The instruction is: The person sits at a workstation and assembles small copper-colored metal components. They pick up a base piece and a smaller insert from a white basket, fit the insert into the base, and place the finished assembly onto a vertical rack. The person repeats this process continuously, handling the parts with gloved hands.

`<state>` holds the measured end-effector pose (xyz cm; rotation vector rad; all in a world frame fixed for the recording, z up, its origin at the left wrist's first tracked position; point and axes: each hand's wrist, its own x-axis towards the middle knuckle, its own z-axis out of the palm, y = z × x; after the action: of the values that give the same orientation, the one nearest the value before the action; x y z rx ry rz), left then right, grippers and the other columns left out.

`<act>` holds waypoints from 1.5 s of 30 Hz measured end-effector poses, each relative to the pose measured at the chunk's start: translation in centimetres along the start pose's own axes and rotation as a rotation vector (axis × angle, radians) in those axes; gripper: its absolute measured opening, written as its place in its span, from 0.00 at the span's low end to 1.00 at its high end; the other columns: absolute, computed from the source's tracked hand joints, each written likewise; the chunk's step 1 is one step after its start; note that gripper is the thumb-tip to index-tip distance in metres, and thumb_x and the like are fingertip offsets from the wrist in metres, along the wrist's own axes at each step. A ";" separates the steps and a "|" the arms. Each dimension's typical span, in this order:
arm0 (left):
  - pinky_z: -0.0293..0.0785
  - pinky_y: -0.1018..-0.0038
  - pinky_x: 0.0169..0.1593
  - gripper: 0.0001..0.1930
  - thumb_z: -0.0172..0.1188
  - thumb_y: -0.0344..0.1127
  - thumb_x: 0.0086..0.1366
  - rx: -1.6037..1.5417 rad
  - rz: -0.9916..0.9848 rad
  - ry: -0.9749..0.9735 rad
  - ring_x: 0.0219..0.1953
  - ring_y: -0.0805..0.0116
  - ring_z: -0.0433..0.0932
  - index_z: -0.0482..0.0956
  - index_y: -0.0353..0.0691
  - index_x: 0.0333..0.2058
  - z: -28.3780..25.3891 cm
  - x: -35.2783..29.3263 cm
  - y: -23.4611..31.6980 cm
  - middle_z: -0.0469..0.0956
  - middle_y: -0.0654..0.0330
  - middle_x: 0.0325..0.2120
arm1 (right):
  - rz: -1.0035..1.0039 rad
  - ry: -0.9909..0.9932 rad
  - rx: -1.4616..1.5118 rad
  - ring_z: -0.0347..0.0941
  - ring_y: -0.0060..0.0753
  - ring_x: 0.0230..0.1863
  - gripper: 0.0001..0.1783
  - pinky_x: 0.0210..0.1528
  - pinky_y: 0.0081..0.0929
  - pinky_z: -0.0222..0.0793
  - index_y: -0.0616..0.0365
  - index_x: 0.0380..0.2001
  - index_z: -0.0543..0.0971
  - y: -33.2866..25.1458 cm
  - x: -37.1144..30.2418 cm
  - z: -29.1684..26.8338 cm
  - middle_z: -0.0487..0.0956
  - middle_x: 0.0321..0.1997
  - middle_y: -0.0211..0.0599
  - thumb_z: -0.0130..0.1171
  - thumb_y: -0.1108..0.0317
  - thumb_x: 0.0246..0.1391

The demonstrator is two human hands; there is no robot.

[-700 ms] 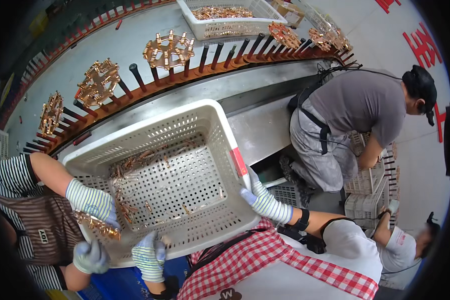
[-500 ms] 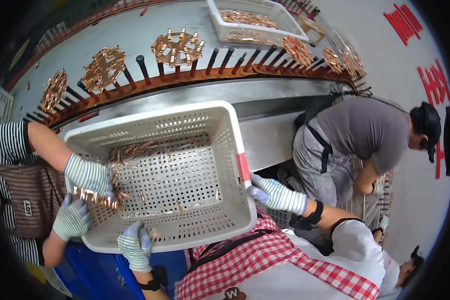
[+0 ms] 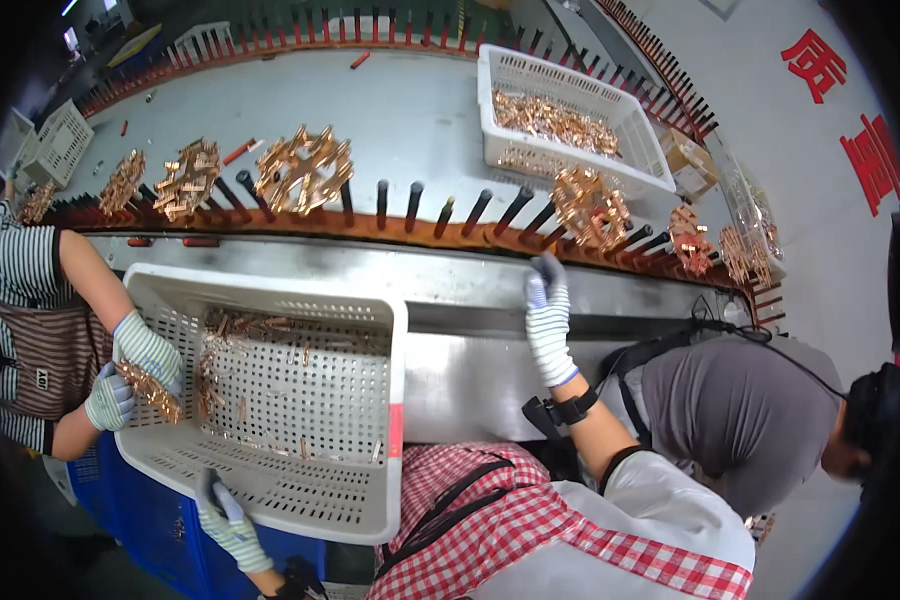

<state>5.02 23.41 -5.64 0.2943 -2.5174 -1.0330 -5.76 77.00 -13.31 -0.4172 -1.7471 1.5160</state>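
Note:
A large white perforated plastic basket [image 3: 398, 350] holds scattered small copper-coloured metal pieces [image 3: 245, 322], thickest along its far side. At its front rim my left hand [image 3: 228, 525], in a striped knit glove, has its thumb and fingers apart and overlaps the edge. My right hand [image 3: 548, 318], gloved alike, is raised off the basket with fingers stretched, holding nothing. It is nearest to the metal ledge and a round rack of copper pieces [image 3: 588, 208] beyond. At the left, a co-worker's gloved hands [image 3: 130, 375] hold a bundle of copper pieces [image 3: 150, 390] over the basket's corner.
Dark-tipped pegs [image 3: 413, 205] line the worktable's edge, with more round copper racks [image 3: 305, 170] on them. A white crate [image 3: 580, 170] of copper parts stands at the back. Blue bins [image 3: 160, 510] are below the basket. Another person in grey [image 3: 740, 420] bends down at the right.
My right hand has let go of the basket's right rim and lifted toward the pegs. The basket now appears further left. The co-worker has drawn the copper bundle up between both hands.

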 end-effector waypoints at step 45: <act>0.68 0.58 0.56 0.25 0.47 0.55 0.67 0.068 -1.149 -0.520 0.51 0.49 0.75 0.77 0.40 0.50 -0.1 -42.4 -10.6 0.77 0.48 0.48 | 0.458 -2.574 0.295 0.62 0.41 0.62 0.31 0.63 0.41 0.61 0.50 0.65 0.56 -15.9 -26.1 28.5 0.62 0.64 0.39 0.53 0.62 0.62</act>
<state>43.54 30.22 -25.17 1.8419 -2.7741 -1.5308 -5.68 35.67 -6.87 2.6188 -2.6047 2.5989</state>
